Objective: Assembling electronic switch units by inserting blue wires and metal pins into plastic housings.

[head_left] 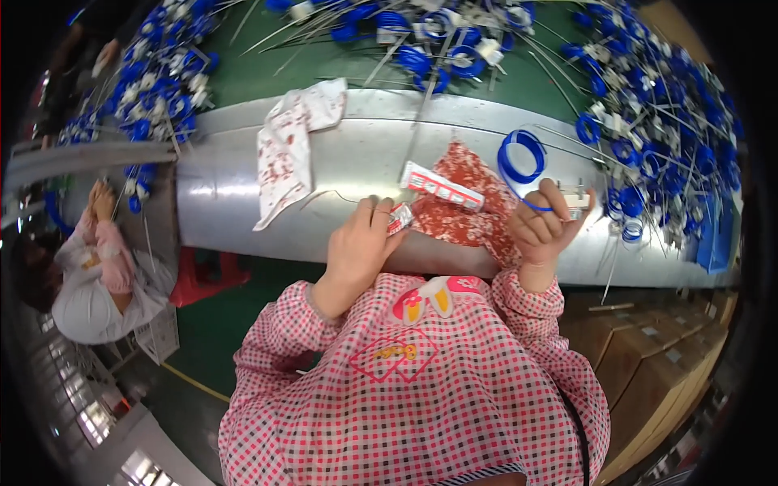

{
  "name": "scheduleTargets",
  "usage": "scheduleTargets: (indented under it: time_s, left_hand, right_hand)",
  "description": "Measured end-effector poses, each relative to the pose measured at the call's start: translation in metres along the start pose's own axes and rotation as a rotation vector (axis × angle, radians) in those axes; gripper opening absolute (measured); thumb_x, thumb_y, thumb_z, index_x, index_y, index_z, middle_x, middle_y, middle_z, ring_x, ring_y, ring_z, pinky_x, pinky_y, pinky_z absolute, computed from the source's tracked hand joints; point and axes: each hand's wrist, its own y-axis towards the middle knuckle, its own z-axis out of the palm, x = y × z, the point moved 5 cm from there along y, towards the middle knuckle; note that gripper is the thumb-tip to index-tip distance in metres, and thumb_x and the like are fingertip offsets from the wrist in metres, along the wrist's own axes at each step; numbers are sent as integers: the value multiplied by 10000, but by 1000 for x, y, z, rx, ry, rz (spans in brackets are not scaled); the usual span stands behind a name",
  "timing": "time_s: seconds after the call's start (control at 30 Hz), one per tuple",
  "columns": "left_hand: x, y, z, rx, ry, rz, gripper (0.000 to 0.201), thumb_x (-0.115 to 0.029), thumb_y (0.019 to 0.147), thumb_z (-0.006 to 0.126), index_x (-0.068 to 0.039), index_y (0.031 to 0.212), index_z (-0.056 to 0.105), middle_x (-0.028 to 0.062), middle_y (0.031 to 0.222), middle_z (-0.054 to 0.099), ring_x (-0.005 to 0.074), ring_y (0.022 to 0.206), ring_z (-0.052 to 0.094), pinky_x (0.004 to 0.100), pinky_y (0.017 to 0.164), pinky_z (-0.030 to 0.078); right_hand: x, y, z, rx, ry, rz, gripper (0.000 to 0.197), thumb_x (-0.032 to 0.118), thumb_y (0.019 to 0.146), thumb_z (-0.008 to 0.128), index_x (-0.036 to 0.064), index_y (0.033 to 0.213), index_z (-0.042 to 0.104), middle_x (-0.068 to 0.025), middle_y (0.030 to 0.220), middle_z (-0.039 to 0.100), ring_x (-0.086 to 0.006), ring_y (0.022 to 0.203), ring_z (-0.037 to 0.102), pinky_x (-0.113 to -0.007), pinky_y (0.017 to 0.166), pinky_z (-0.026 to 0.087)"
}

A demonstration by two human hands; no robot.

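Bare metal, smooth and glossy with bright reflections, formed the bench edge (219,190), while the green work surface (251,57) was flat and matt. The blue coil (504,158) looked like glossy plastic; the white tube (444,189) was smooth and lightly shiny, the small red-and-white piece (400,219) slick and reflective. Stained red blotches dulled the creased white cloth (284,154) and roughened the look of the red cloth (462,166). A checked smock (405,413) showed soft, matt fabric, the cartons (652,356) dull brown cardboard, the crate (164,334) white plastic.
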Motion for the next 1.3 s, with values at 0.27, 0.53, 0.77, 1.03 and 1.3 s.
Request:
scheduleTargets:
  time_s: [0.27,0.53,0.77,1.03,1.3]
  left_hand:
    - [109,-9,-109,-564,229,-175,143,-163,818,542,-27,774,539,125,687,470,288,629,477,363,565,378]
    - [161,22,-154,-609,199,-24,228,-174,828,543,13,954,576,101,721,506,203,600,454,302,565,390]
    - [73,-7,-186,-994,-863,116,310,-243,908,369,15,939,538,24,627,384,106,546,359,194,452,252]
    - [-19,-19,-152,-417,-1579,536,355,-298,905,338,-41,756,533,52,599,442,137,501,432,230,439,321]
    - [-65,28,-93,-160,-521,221,292,-45,717,635,7,1001,591,33,604,450,110,499,423,235,437,316]
  right_hand:
    - [-11,15,23,-185,-705,-191,484,550,749,494,77,719,395,52,461,315,-58,386,263,-203,393,207]
    - [-35,12,49,-219,-1201,-372,573,483,676,590,-36,907,513,-69,770,539,-106,639,496,-218,567,390]
    - [-51,10,66,53,-1817,-487,453,155,679,659,-18,1014,409,-137,889,508,-161,707,518,-256,605,432]
    - [-60,14,57,-278,-1829,-524,430,-22,670,606,7,1042,392,-111,963,491,-129,834,502,-235,722,408]
    - [-65,11,51,-217,-1541,-500,401,61,670,637,4,1004,422,-137,999,523,-135,823,506,-252,726,407]
